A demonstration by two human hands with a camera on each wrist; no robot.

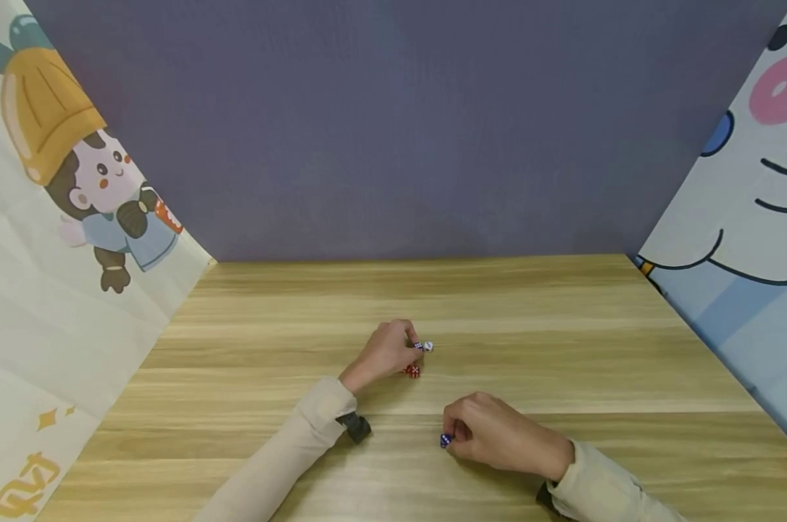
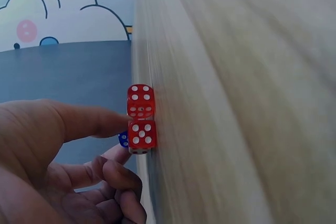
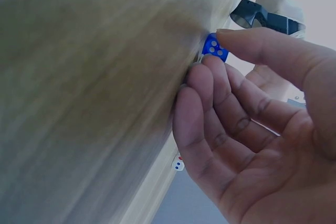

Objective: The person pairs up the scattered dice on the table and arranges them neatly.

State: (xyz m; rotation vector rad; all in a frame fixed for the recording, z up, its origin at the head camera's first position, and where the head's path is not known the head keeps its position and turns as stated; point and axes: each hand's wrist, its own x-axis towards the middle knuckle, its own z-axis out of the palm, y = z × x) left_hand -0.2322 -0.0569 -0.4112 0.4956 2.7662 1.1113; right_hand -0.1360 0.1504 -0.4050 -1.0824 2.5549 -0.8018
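Observation:
My left hand (image 1: 387,351) reaches to the middle of the table, its thumb and index finger pinching a blue die (image 1: 418,346). Right beside that die is a white die (image 1: 429,346). Two red dice (image 2: 141,134) lie just on the near side of the left fingers; in the left wrist view they partly hide the blue die (image 2: 124,139). Closer to the front, my right hand (image 1: 498,435) pinches another blue die (image 3: 214,47) between thumb and fingertips, low over the wood.
The wooden table (image 1: 269,304) runs back to a dark grey-blue panel (image 1: 393,130). Cartoon-printed sheets flank it, one on the left (image 1: 41,312) and one on the right (image 1: 746,290). Dark bands sit at both wrists, including a black wrist strap (image 1: 354,426) on the left.

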